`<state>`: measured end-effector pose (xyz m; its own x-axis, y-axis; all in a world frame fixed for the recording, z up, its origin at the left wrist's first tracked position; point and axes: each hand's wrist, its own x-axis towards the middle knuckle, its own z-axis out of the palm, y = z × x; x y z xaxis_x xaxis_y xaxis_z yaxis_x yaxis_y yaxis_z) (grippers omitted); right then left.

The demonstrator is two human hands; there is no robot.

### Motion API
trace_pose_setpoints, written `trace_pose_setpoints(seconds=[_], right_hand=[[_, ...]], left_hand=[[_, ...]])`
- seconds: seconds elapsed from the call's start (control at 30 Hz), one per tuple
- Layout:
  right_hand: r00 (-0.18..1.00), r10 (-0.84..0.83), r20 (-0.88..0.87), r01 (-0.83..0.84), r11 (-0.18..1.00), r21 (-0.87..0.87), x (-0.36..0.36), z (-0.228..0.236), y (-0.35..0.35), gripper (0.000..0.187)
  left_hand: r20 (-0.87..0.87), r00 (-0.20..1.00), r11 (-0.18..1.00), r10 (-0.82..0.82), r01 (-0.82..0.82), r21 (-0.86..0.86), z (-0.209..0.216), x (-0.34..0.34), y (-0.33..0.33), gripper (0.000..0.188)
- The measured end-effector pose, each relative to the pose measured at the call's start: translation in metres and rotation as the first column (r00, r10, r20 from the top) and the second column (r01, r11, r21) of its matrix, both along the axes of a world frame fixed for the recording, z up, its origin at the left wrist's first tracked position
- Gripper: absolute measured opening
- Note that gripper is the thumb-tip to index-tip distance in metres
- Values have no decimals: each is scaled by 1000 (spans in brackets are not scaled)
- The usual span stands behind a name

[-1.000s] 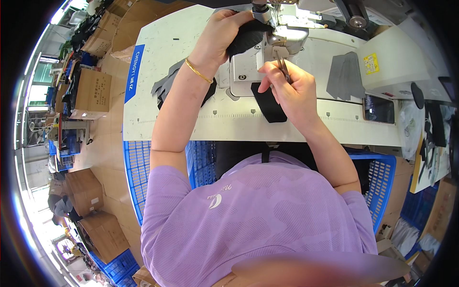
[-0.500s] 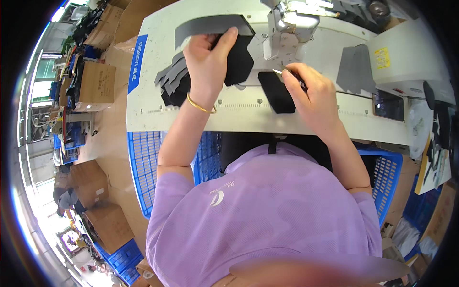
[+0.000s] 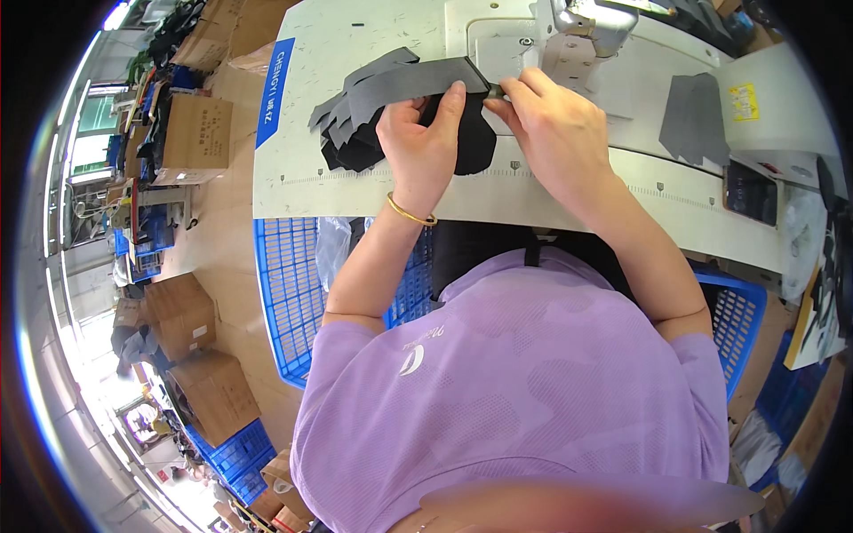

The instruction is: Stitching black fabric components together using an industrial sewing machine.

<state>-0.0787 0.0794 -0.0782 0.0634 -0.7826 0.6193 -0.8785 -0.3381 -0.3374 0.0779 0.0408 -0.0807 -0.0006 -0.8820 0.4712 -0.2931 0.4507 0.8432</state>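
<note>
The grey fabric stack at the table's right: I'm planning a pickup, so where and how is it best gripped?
Probably pinch the near end of the grey fabric stack, coming low from the person's side with the right hand, the nearer one. The stack lies flat on the white table, its near edge uneven, and the white housing stands close on its right.

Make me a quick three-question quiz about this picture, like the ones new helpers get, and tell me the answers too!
1. Multiple choice: what does the left hand hold?
a) a blue basket
b) gray and black cloth
c) a cardboard box

2. True or false: a gold bracelet is on the left wrist.

3. Short answer: which hand is nearer the sewing machine?

Key:
1. b
2. True
3. The right hand
</note>
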Motion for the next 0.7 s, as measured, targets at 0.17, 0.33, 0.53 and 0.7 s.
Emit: trace_pose_setpoints(seconds=[0.17,0.33,0.53,0.7], right_hand=[[999,-34,14,33,999,39,-4,-14,-6,26],[987,-65,145,35,979,200,-32,-31,19,30],[957,-203,206,122,929,348,-48,-45,37,30],[966,-209,149,132,902,411,-43,-55,34,30]], left_hand=[[120,991,961,50,-81,264,-8,29,-33,34],[504,859,954,92,-221,203,-15,57,-29,45],[683,565,875,463,-413,-252,-12,68,-11,37],[766,523,836,375,-547,-36,-4,72,-23,41]])
